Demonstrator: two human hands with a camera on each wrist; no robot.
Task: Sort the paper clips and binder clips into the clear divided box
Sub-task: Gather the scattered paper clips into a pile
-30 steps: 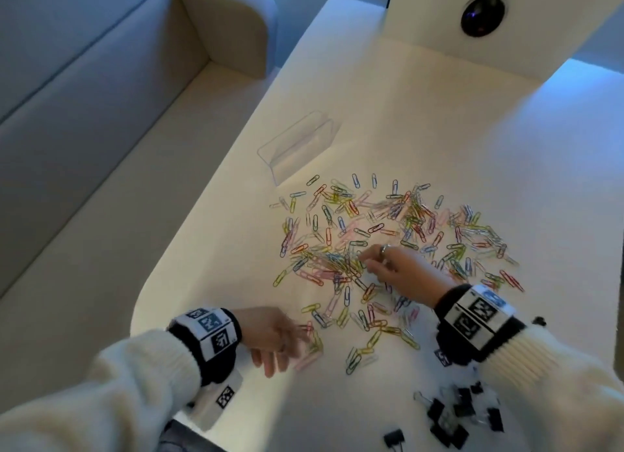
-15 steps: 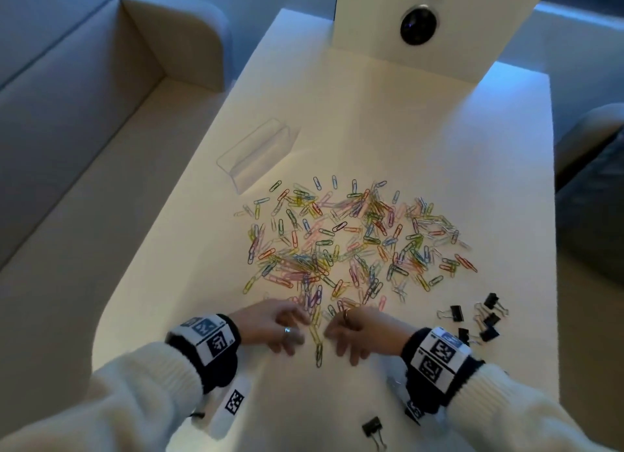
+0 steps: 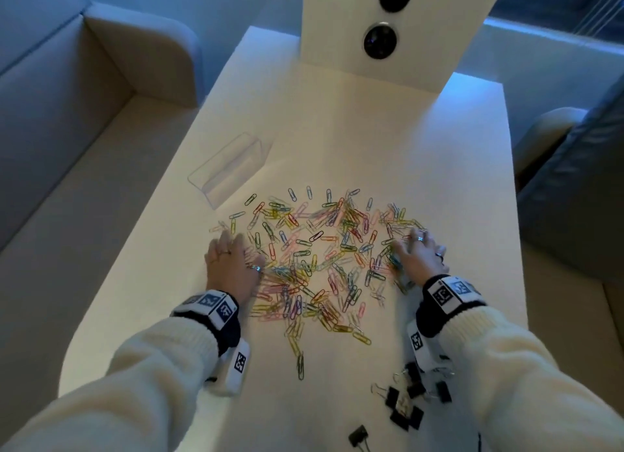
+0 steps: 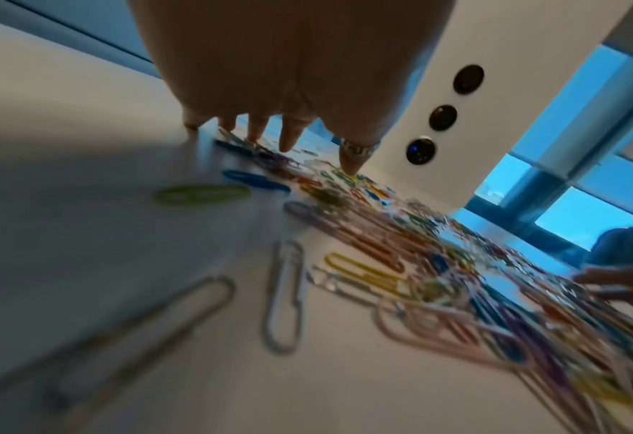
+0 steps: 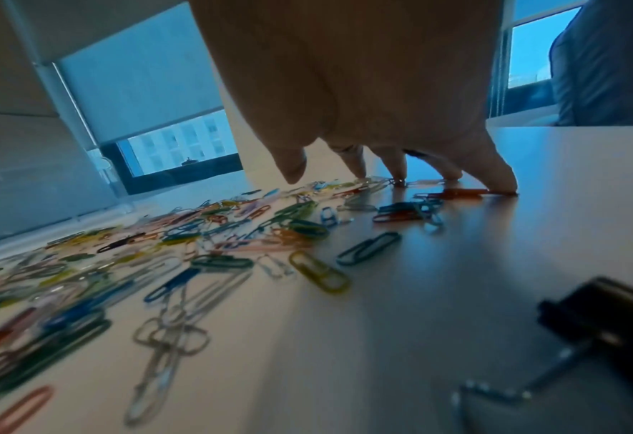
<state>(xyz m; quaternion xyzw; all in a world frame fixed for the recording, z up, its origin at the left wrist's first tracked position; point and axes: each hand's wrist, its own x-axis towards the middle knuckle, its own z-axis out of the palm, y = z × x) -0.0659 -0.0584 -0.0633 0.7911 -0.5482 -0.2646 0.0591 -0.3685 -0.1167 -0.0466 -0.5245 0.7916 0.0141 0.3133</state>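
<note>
A wide spread of coloured paper clips (image 3: 314,259) covers the middle of the white table (image 3: 388,140). My left hand (image 3: 233,252) lies flat on the spread's left edge, fingers straight and touching clips (image 4: 270,176). On the right edge my right hand (image 3: 417,249) presses down with spread fingers (image 5: 500,179) on clips (image 5: 411,211). Neither hand holds anything. Several black binder clips (image 3: 405,404) lie near the front right, behind my right wrist; one (image 5: 612,320) shows blurred in the right wrist view. The clear box (image 3: 229,167) stands at the back left of the spread.
A white upright panel (image 3: 391,26) with dark round sockets rises at the table's far end. A grey sofa (image 3: 67,113) runs along the left, a padded seat (image 3: 574,181) stands on the right. One binder clip (image 3: 358,434) lies alone near the front edge.
Both hands have moved apart from the near middle of the spread out to its left and right edges, and now lie flat. The head view has tilted up.
</note>
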